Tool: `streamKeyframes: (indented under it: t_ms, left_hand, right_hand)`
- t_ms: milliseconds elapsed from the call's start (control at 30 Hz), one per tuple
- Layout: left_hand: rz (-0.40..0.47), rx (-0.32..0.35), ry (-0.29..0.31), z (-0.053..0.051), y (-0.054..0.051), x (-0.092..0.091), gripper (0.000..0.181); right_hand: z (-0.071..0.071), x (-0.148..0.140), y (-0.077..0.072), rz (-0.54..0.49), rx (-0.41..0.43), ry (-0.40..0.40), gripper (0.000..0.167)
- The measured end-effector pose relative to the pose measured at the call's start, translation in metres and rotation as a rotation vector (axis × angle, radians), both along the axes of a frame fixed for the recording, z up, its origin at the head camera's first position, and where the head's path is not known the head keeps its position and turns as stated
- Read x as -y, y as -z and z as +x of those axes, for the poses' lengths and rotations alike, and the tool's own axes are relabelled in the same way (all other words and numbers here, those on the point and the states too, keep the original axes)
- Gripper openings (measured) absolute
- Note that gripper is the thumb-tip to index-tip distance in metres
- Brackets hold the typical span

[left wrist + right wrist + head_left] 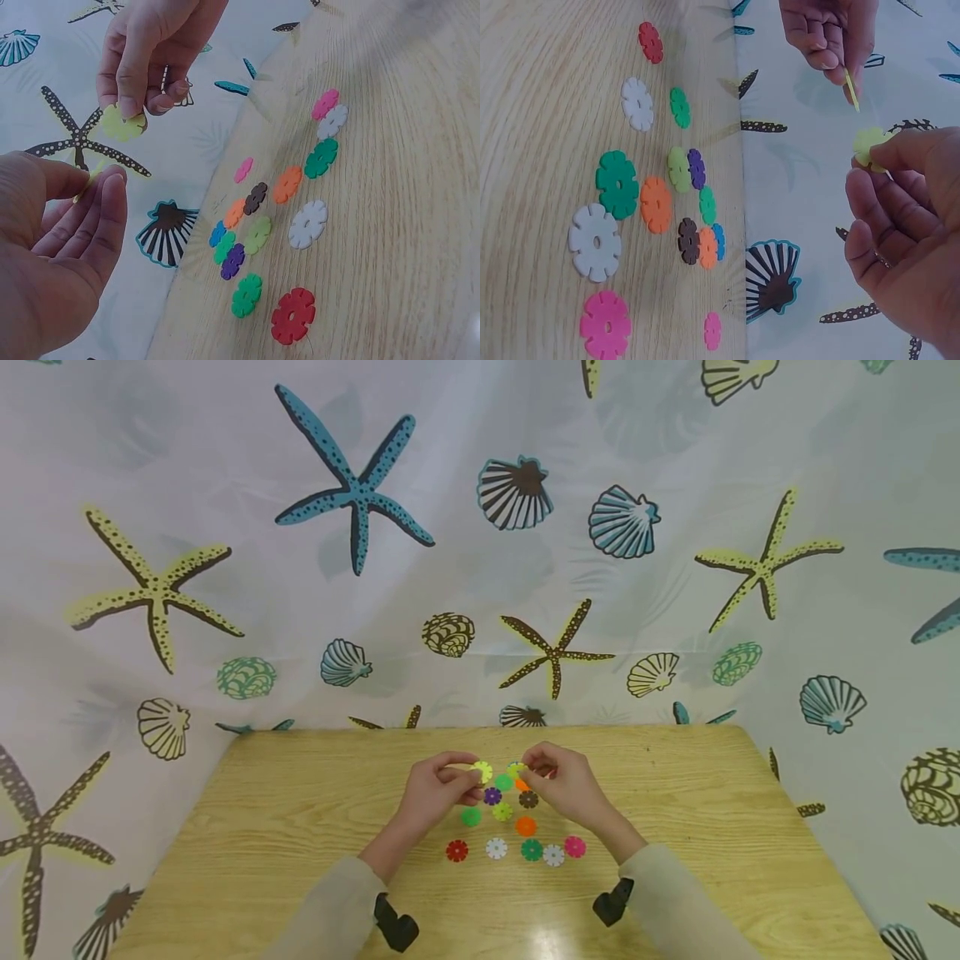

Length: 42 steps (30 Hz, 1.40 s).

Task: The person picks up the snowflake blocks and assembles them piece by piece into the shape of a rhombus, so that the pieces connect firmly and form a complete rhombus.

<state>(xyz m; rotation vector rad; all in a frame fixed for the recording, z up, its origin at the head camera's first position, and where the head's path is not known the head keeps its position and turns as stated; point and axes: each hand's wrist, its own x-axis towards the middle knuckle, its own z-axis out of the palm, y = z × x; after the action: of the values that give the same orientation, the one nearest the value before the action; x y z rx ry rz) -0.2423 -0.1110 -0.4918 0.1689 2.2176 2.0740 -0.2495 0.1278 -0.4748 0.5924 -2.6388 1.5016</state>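
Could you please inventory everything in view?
Table: 1, light wood, foreground
Cloth: 1, white with starfish and shell prints, behind the table
Loose discs: 14 (red, purple, brown, blue, lime 1 each; white, orange, pink 2 each; green 3), on the table
Held discs: 2, yellow, off the table
Sleeves: 2, cream, bottom of head view
Devices: 2, black, at the sleeves
Left hand: 1, bare, pinching one yellow disc
Right hand: 1, bare, pinching the other

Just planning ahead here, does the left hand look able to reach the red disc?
Probably yes: nothing covers the red disc on the table, though the left hand pinches a yellow disc and may need to release it first.
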Motion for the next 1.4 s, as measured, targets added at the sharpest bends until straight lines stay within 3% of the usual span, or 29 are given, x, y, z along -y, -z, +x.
streamKeyframes:
  t_ms: [833, 1100, 1400]
  left_hand:
    - [0.058, 0.049, 0.049, 0.004, -0.009, -0.009, 0.033]
    - [0.101, 0.092, 0.021, 0.001, -0.007, -0.01, 0.03]
    - [0.127, 0.109, -0.003, 0.002, -0.013, -0.014, 0.027]
  right_hand:
    - [0.0, 0.009, 0.001, -0.021, -0.022, -0.071, 0.004]
    - [0.0, 0.013, 0.001, -0.031, -0.062, -0.062, 0.005]
    - [0.001, 0.016, 0.0, -0.071, -0.066, -0.028, 0.006]
